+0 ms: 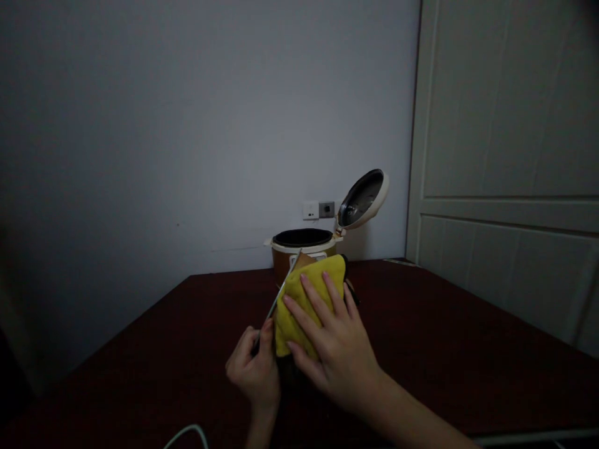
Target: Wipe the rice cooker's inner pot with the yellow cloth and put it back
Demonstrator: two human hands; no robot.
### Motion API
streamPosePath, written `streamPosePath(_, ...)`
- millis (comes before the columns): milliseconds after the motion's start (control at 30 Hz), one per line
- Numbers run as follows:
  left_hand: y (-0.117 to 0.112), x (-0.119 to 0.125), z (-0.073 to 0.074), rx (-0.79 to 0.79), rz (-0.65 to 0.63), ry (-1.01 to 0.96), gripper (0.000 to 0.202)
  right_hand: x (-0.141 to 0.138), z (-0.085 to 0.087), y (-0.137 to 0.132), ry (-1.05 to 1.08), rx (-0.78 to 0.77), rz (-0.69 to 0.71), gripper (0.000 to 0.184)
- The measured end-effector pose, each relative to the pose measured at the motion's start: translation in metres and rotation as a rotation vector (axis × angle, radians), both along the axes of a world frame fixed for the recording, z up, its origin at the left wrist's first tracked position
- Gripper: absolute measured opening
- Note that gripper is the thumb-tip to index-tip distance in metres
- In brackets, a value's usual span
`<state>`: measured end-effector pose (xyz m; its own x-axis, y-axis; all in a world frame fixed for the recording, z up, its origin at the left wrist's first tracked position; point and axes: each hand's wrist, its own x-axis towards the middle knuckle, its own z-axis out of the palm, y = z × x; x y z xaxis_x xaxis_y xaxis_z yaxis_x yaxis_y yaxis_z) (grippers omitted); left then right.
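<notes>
At lower centre, the left hand [255,368] clasps a flat tool [284,286] while the right hand [341,349] spreads over a yellow cloth [299,318].

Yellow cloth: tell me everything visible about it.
The yellow cloth looks like soft, plush fabric, with a dark patch, maybe trim, at its upper right corner. It's spread over a thin, bright-edged item gripped by the left hand, held up in front of the open rice cooker. The right hand lies across it, fingers spread. Its underside is hidden.
</notes>
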<state>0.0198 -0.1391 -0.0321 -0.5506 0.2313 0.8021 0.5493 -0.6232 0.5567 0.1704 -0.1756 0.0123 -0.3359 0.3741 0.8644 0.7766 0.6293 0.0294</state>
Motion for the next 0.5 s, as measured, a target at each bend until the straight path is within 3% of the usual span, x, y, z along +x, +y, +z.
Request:
streamPosePath(200, -0.004, -0.006, 0.004, 0.006, 0.015, -0.039, 0.039, 0.027, 0.029, 0.035, 0.170, -0.140, 0.214, 0.045)
streamPosePath(367, -0.009, -0.016, 0.001, -0.047, 0.009, -0.138, 0.033, 0.044, 0.039, 0.071, 0.451, -0.503, 0.568, 0.044)
streamPosePath(500, -0.016, -0.022, -0.002, -0.045, -0.007, -0.221, 0.032, 0.057, 0.031, 0.103, 0.717, -0.829, 0.833, 0.042)
